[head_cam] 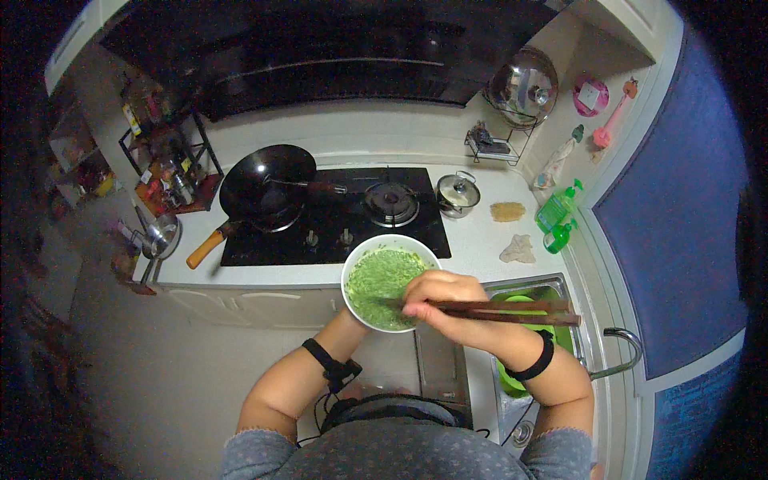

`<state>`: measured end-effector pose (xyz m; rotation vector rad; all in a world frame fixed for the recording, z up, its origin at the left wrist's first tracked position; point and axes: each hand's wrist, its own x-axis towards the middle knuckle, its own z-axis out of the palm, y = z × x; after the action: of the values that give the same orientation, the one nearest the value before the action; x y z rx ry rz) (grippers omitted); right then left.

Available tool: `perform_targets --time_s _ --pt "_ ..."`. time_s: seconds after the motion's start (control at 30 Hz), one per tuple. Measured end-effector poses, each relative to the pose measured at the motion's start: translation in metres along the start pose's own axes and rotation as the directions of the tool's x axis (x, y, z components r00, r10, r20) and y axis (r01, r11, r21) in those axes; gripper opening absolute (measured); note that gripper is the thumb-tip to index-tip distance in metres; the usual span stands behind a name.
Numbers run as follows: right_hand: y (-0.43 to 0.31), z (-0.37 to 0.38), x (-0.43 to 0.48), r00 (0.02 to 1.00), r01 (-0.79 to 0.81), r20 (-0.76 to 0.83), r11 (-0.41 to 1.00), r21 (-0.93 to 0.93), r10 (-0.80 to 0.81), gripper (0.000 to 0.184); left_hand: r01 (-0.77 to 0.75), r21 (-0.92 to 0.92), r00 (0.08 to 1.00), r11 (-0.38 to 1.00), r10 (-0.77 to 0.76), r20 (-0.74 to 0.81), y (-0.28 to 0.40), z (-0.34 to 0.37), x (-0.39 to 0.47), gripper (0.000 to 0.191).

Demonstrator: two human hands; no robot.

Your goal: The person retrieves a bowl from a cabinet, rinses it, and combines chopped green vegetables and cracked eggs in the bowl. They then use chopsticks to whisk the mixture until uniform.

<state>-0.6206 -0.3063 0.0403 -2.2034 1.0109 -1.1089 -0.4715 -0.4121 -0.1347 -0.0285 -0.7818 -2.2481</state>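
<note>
A white bowl (346,270) is held up in front of me, tilted a little so its inside shows. Frothy green liquid with chopped bits (384,273) fills much of it. My left hand (355,321) supports the bowl from below; its fingers are hidden behind the bowl. Over the bowl's right rim, my right hand (447,294) grips a pair of dark wooden chopsticks (510,312). Their tips are blurred in the green mixture, and their thick ends point right, above the sink.
Behind the bowl, a black wok (264,174) with a wooden handle sits on the gas hob (336,213). A small lidded pot (459,193) stands right of it. Green pump bottles (555,210) line the right wall. The sink (558,288) holds a green basin (510,384), beside a curved faucet (627,342).
</note>
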Motion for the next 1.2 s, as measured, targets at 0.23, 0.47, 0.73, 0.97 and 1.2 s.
perform_targets --time_s 0.23,0.47,0.73,0.97,1.2 --pt "-0.004 0.008 0.007 0.999 0.032 -0.024 0.999 0.019 -0.032 0.009 0.032 0.039 0.999 0.999 -0.032 -0.006 0.002 0.0 -0.003 0.037" --pt "-0.003 0.009 0.01 0.994 -0.008 -0.104 1.0 0.03 0.012 0.008 -0.034 0.342 0.996 0.939 0.058 -0.062 0.004 0.017 0.001 0.037" --pt "0.004 0.012 0.015 0.983 0.034 -0.182 0.997 0.069 -0.021 0.012 0.079 -0.015 0.987 0.997 -0.081 -0.139 0.01 0.028 0.004 0.039" --pt "0.0 0.009 0.014 0.992 0.022 -0.123 1.0 0.016 -0.02 0.011 0.064 0.166 0.984 0.984 -0.034 -0.174 0.01 0.033 0.002 0.038" --pt "-0.009 0.005 0.007 0.999 0.018 -0.028 1.0 0.021 -0.018 0.007 0.119 0.013 0.989 0.993 -0.117 -0.093 0.006 0.016 0.003 0.04"
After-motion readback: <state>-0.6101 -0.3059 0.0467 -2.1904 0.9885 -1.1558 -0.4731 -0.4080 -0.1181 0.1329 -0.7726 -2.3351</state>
